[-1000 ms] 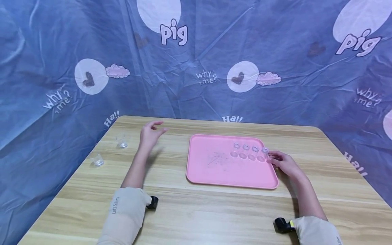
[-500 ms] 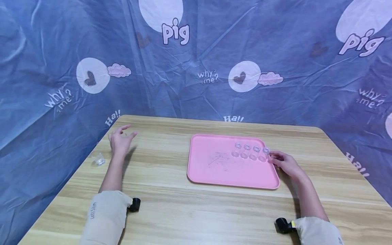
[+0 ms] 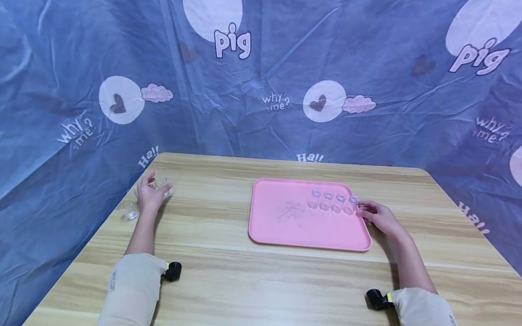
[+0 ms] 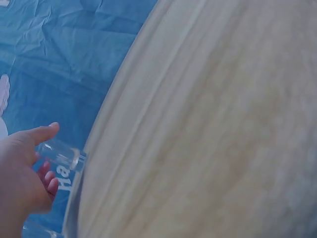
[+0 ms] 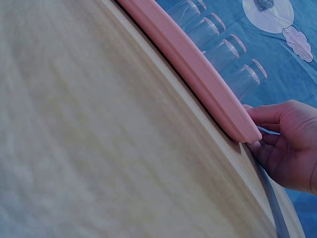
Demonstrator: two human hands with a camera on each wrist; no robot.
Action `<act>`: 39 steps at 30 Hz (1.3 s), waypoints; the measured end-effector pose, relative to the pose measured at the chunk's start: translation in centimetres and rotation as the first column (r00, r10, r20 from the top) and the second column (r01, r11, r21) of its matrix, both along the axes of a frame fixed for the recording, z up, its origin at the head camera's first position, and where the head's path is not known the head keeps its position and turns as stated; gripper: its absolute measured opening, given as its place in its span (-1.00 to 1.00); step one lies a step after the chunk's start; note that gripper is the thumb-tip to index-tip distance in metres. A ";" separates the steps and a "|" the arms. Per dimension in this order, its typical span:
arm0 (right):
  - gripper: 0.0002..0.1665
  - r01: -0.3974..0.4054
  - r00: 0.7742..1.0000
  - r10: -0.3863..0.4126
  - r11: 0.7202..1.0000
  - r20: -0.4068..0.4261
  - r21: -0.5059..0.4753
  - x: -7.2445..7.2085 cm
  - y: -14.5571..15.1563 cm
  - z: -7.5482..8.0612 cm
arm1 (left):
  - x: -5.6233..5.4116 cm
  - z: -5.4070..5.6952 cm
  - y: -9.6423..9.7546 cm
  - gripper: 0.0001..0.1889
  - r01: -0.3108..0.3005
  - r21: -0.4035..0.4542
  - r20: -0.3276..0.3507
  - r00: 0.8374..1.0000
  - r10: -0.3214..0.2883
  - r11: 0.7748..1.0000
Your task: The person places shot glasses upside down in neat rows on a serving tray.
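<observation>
At the far left of the table, my left hand [image 3: 149, 194] reaches around a small clear shot glass [image 3: 161, 182]. In the left wrist view the thumb [image 4: 45, 133] lies along one side of the glass [image 4: 58, 154] and the fingers [image 4: 48, 179] on the other, spread wider than it. A second shot glass [image 3: 131, 213] stands beside the left wrist. My right hand [image 3: 379, 217] grips the right rim of a pink tray [image 3: 302, 235], its fingers on the edge in the right wrist view. A row of several shot glasses [image 5: 230, 49] stands upside down on the tray, the nearest close to those fingertips.
The wooden table [image 3: 228, 280] reaches back to a blue printed cloth [image 3: 253, 127] hung behind it and along its sides. Dark marks [image 3: 290, 213] show on the tray's surface, left of the glasses.
My left hand has moved left across the table and come down around the far-left shot glass. The right hand has stayed at the tray's edge, and the glasses on the tray have not moved.
</observation>
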State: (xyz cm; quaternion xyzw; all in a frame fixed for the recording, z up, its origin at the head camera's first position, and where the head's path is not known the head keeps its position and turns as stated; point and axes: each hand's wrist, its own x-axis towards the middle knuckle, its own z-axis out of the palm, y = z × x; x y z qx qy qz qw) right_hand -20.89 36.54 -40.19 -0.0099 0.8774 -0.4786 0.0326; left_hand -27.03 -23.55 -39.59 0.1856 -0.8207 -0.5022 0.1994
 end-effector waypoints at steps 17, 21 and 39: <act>-0.47 0.002 1.000 -0.002 1.000 -0.015 -0.008 -0.1 -0.1 0.0 | 0.6 -2.0 -0.9 -0.50 0.045 -0.155 0.064 0.997 -0.036 0.987; -0.47 -0.003 1.000 0.003 1.000 -0.017 -0.014 -0.1 -0.1 0.0 | 0.6 -2.2 -0.7 -0.55 0.023 -0.206 0.050 0.999 -0.013 0.978; -0.47 0.002 1.000 -0.002 1.000 0.004 -0.013 0.0 0.0 0.0 | 0.4 -2.8 -0.5 -0.65 0.013 -0.294 0.028 1.000 -0.005 0.956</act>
